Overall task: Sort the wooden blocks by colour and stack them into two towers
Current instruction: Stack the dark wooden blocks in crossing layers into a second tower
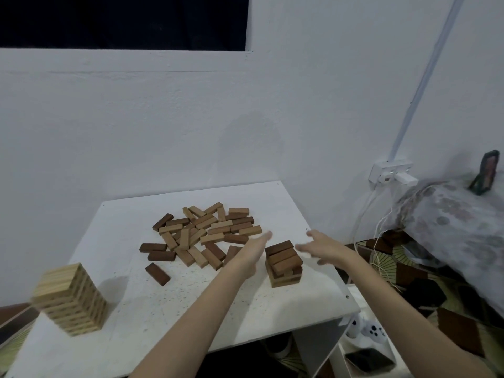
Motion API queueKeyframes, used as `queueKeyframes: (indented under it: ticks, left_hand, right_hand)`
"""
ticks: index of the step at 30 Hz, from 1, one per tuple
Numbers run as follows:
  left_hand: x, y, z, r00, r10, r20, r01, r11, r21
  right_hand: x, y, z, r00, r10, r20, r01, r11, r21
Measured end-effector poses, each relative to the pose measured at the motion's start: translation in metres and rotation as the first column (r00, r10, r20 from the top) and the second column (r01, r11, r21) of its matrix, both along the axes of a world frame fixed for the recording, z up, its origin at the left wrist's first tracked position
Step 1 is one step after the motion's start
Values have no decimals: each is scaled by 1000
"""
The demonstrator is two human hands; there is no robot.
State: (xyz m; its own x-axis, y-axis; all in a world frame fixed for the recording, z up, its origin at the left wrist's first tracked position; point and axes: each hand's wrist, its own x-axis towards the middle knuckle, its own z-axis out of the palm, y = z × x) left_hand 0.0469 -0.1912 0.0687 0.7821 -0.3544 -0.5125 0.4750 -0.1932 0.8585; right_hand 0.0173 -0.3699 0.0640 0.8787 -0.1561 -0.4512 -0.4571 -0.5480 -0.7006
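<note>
A loose pile of wooden blocks [203, 233], light and dark brown mixed, lies in the middle of the white table [169, 304]. A short tower of dark brown blocks [283, 261] stands at the table's right side. My left hand [252, 253] is just left of it, fingers stretched out flat and holding nothing. My right hand [323, 248] hovers just right of the tower, fingers spread and empty. A tall tower of pale blocks [69, 298] stands near the table's front left corner. One dark block [157, 273] lies alone in front of the pile.
The table stands against a white wall. To the right are a wall socket with cables [391, 174], a covered mound of cloth [461, 216] and a patterned floor. Below the table's right edge lie a white game controller [372, 331] and a dark phone [369, 360].
</note>
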Motion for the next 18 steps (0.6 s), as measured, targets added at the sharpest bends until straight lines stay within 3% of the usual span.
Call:
queueKeyframes:
  ticks: [2, 3, 5, 8, 11, 18]
  left_hand:
    - [4, 4, -4, 913, -234, 335, 95, 919, 382]
    - [7, 5, -10, 839, -379, 391, 120, 829, 546]
    - [10, 5, -19, 751, -564, 342, 178, 672, 719]
    - [7, -2, -24, 654, -677, 337, 165, 563, 810]
    - [6, -7, -25, 603, -718, 349, 127, 518, 846]
    - [12, -10, -30, 589, -709, 388, 92, 535, 840]
  right_hand:
    - [4, -2, 2, 976, 215, 33, -201, 947, -250]
    - [8, -1, 2, 954, 299, 11, -274, 889, -367]
    - [15, -1, -1, 916, 398, -55, -368, 774, -515]
    - [22, 2, -12, 866, 487, -112, -448, 659, -604]
    - [24, 7, -16, 831, 539, -137, -492, 597, -634]
    - [25, 7, -22, 847, 523, -94, -458, 629, -628]
